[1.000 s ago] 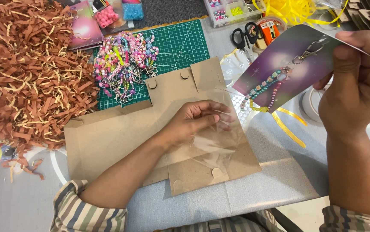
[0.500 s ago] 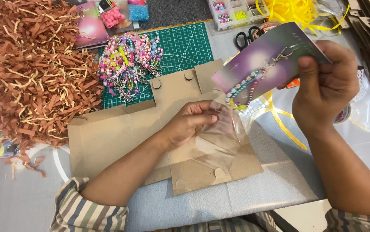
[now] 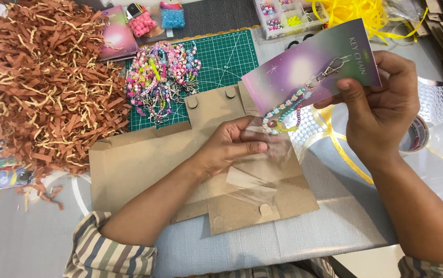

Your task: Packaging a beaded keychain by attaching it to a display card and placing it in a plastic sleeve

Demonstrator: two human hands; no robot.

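Beaded keychain (image 3: 288,109) on its purple backing card (image 3: 311,64) is up in the air, held above the counter (image 3: 334,226) by the right hand (image 3: 381,110), thumb on the front of the card and fingers behind, a firm pinch on the card's lower right part. The bead loop hangs off the card's lower edge, and its metal clasp lies near the card's middle. Just below it, the left hand (image 3: 232,146) presses down on a clear plastic sleeve (image 3: 255,170), fingers pinching near the sleeve's upper end, close to the dangling beads. The sleeve lies flat on folded brown cardboard boxes (image 3: 144,164).

To my eye the card is poised at the mouth of the sleeve, so the bagging step looks to be in hand; I cannot tell whether the mouth is open. Sliding the card in would call for the left fingers to part the film and keep it parted while the card comes down corner first, with the loose bead loop tucked in so it does not snag.

Behind the boxes, a green cutting mat (image 3: 226,56) carries a heap of more beaded keychains (image 3: 162,77). Farther back, a clear compartment box (image 3: 288,15) holds small coloured beads, sorted by cell, and two little bags (image 3: 157,20) hold pink and blue beads. A big mound of brown paper shred (image 3: 41,82) fills the left side. Yellow ribbon (image 3: 365,13) is bunched at the far right, and a roll of tape (image 3: 416,135) sits just past the right hand.
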